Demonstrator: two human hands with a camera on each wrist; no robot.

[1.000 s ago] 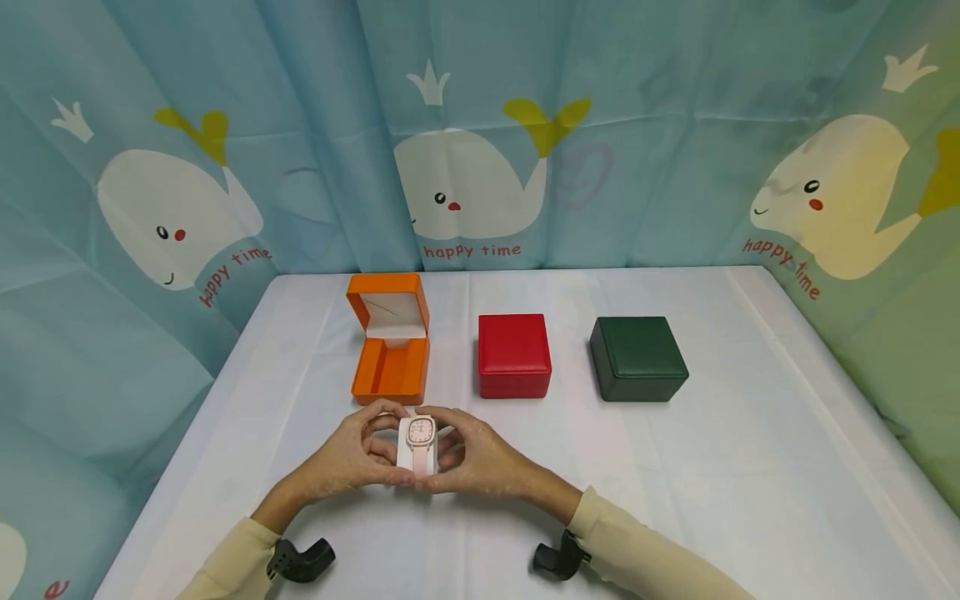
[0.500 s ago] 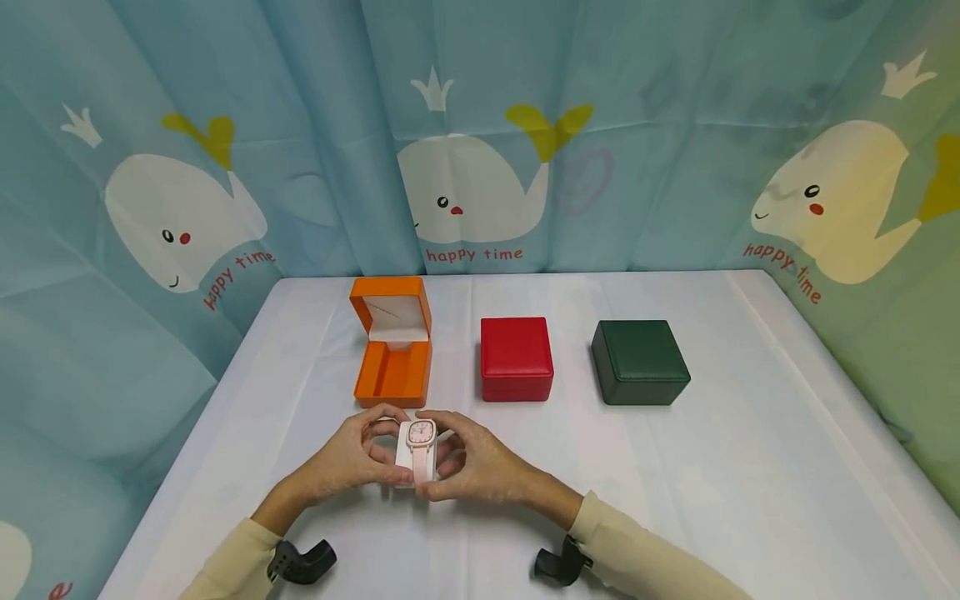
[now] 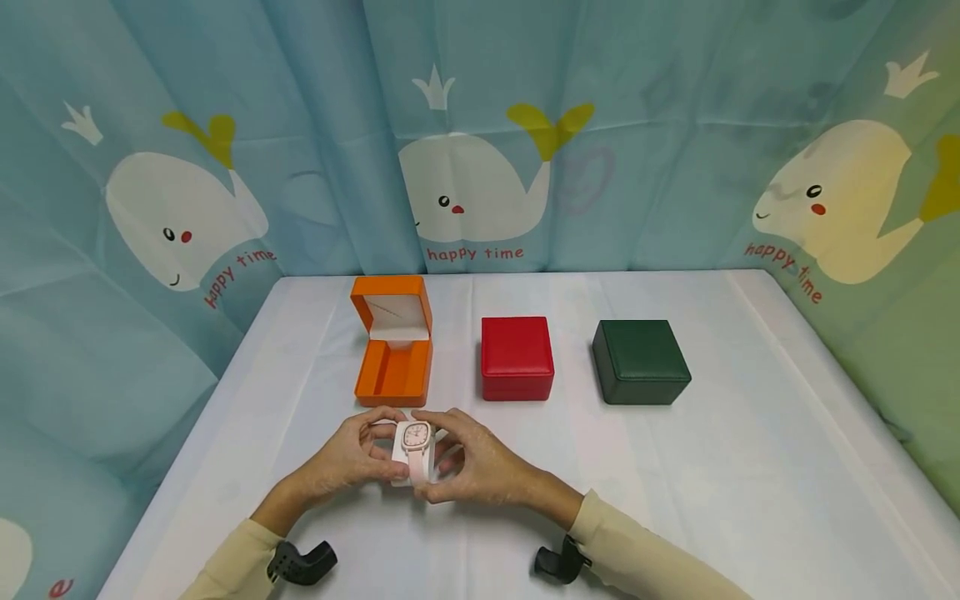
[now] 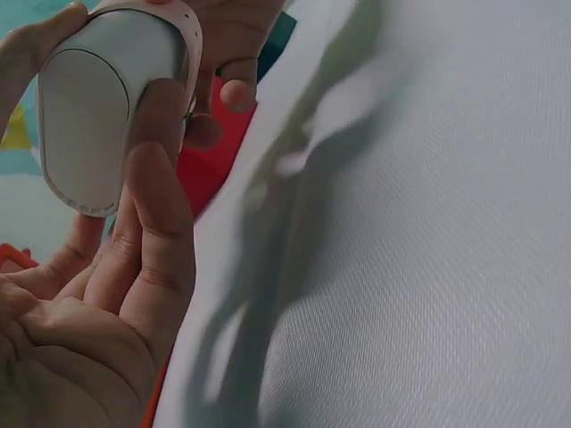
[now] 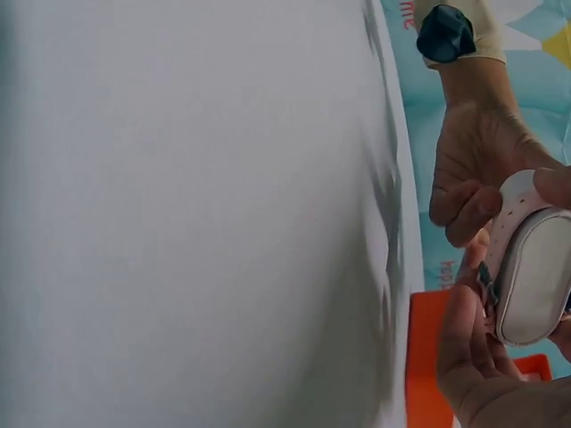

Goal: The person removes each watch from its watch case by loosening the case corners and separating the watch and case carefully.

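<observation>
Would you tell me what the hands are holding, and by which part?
Both the left hand and the right hand grip the white cushion's sides; the pink watch wraps it.

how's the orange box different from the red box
The orange box stands open, lid raised, showing a white lining and an empty orange tray; the red box is closed. The orange box sits leftmost, just beyond the hands; the red box sits in the middle of the row. Both rest on the white table.
</observation>
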